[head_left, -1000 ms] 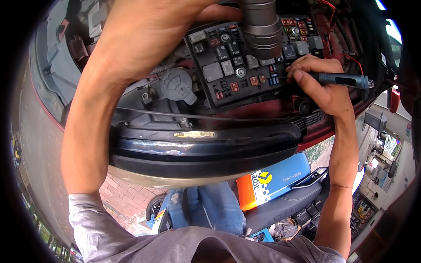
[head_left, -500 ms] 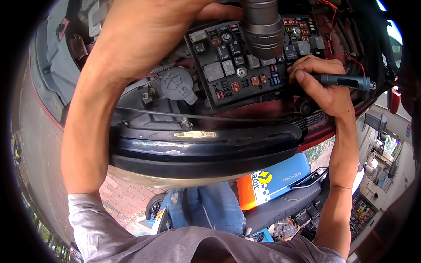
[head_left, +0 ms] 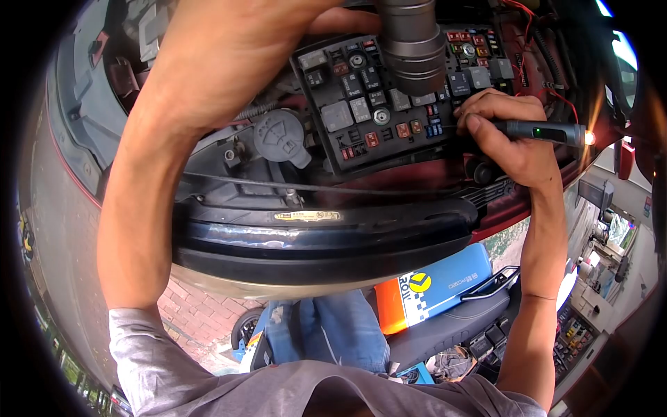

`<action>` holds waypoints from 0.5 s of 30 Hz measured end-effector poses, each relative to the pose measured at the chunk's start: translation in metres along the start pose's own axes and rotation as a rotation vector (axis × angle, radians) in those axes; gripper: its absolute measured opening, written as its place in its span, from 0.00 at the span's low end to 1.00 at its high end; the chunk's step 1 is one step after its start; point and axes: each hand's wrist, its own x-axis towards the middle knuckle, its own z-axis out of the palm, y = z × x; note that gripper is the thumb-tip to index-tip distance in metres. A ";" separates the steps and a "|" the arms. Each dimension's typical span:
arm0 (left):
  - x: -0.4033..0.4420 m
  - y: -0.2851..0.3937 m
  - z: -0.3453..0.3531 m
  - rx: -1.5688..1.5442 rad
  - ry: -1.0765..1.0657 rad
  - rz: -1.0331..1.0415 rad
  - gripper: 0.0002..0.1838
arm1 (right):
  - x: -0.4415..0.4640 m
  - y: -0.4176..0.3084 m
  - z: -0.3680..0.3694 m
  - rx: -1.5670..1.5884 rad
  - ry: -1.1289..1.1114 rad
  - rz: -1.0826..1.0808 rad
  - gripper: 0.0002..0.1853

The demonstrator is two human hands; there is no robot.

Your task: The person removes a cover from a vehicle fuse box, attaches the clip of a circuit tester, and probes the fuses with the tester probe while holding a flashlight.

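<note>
At the top edge my left hand (head_left: 257, 42) is closed around a dark ribbed metal flashlight (head_left: 411, 55); most of its fingers are out of view. The flashlight points down over the black fuse box (head_left: 354, 158), which is filled with relays and coloured fuses. My right hand (head_left: 507, 139) pinches a dark grey pen-shaped tester (head_left: 549, 131) like a pen. Its thin tip is beside the blue fuses (head_left: 434, 130); contact is too small to make out. A green dot glows on the tester's body, and its rear end shines orange-white.
A round washer-fluid cap (head_left: 280, 135) lies left of the fuse box. Red wires (head_left: 556, 94) run on the right. The car's black front edge (head_left: 326, 236) crosses below. Behind me stands a scooter with a blue and orange panel (head_left: 445, 281).
The tester's rear end and green dot have lit up; both were dark before. The flashlight has shifted slightly left, and my right hand has hardly moved.
</note>
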 end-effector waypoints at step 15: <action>0.002 -0.016 0.001 -0.059 -0.024 0.077 0.28 | -0.001 -0.003 0.002 0.068 0.010 0.057 0.06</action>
